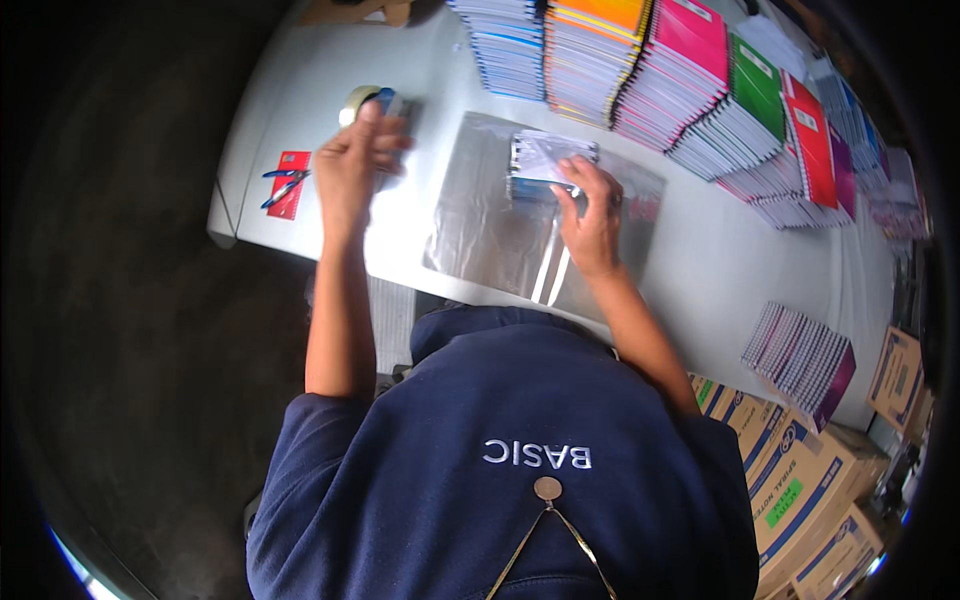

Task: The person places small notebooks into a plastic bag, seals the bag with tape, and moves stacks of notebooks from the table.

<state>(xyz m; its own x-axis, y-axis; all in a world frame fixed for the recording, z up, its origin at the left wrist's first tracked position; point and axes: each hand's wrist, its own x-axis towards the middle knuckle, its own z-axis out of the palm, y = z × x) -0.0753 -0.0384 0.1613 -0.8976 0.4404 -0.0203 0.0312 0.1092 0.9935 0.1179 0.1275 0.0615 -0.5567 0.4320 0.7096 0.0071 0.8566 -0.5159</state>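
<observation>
My left hand (354,165) is raised over the left part of the table, just beside a tape roll (356,103) with a blue part. Its fingers look spread and somewhat blurred, and I see nothing held in them. My right hand (592,212) is bent over a small spiral notebook pack (540,160), its curled fingers and thumb on the clear plastic bag (480,225) around the pack. How firmly they pinch the film is hard to see. The bag lies flat and shiny, reaching toward the table's near edge.
Tall stacks of spiral notebooks, among them a pink stack (690,45) and a green stack (752,90), line the far right side. Blue-handled snips (285,188) lie on a red card (293,160) at left. Purple notebooks (800,365) and cardboard boxes (810,490) are at the right.
</observation>
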